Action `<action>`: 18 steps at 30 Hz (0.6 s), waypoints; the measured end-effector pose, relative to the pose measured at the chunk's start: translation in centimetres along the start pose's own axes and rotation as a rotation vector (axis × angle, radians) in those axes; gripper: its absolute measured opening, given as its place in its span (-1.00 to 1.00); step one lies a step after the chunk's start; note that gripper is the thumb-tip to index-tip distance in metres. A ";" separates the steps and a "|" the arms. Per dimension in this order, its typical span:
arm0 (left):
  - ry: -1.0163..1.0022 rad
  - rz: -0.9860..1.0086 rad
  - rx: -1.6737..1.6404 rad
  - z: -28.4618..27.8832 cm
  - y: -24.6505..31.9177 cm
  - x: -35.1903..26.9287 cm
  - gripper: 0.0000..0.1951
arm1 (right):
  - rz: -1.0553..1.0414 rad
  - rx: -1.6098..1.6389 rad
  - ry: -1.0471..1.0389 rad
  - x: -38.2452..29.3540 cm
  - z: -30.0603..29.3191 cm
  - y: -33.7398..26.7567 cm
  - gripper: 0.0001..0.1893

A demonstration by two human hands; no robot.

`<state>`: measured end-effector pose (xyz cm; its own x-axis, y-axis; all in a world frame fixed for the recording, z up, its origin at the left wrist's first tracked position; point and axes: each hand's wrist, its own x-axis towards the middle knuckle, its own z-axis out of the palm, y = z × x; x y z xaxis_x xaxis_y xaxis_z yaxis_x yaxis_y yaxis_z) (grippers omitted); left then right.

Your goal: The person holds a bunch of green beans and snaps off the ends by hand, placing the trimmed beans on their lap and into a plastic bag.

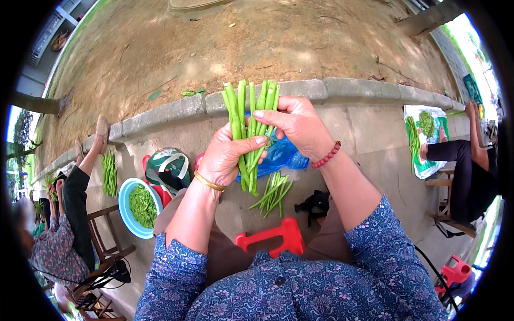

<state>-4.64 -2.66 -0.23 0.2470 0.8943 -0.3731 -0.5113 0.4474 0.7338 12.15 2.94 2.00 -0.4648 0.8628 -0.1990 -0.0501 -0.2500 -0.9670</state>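
Observation:
A bundle of green stalks (252,124), cut at their upper ends, is held upright between both hands. My left hand (228,154) grips its lower half, the thumb lying across the stalks; a gold-coloured bangle circles that wrist. On the bundle's right side, my right hand (295,124) holds stalks between thumb and fingers, below a red bead bracelet. Behind the hands lies a blue plastic bag (281,156), partly hidden. A loose pile of thin green stalks (273,194) rests on the pavement nearer my body.
A light-blue basin (123,206) of shredded greens stands left, beside a dark green and white bag (168,164). A red plastic stool (277,236) is between my legs. A stone kerb (361,91) crosses ahead. Seated people are at both sides, a white-green sack (427,160) at the right.

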 end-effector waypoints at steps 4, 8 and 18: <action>0.011 0.004 0.018 0.4 -0.2 0.4 -0.68 | -0.011 0.018 0.009 -0.2 -0.3 0.3 -0.79; 0.020 0.005 0.022 0.8 -0.5 0.7 -0.69 | -0.026 -0.055 0.060 -1.0 -0.3 0.0 -0.78; 0.055 0.029 0.005 1.5 -1.0 1.1 -0.72 | -0.093 0.045 0.087 -0.6 -0.4 0.4 -0.82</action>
<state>-2.63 -2.09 -0.58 0.1864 0.9050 -0.3823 -0.5132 0.4215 0.7476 12.73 2.48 1.66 -0.3780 0.9175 -0.1237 -0.1303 -0.1851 -0.9740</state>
